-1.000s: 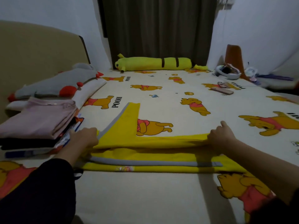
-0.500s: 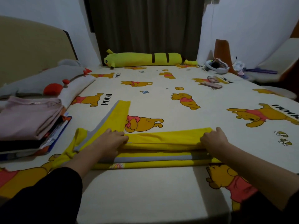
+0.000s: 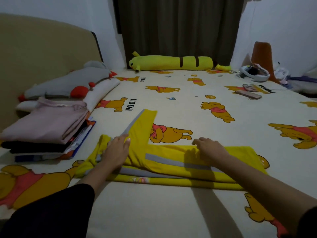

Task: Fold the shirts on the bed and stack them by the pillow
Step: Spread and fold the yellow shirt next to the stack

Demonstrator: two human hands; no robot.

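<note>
Both hands lie on a half-folded yellow shirt on the bed.

The left hand lies flat, fingers straight; the right hand rests with fingers loosely bent, its grip hard to make out. The yellow shirt, grey-striped soft cloth, forms a long band with one sleeve angled away, beside the folded stack by the pillow.

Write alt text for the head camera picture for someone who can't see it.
Two hands, left hand and right hand, press flat on a partly folded yellow shirt on a cartoon-bear bed sheet. A stack of folded shirts sits left, beside a pillow.
</note>
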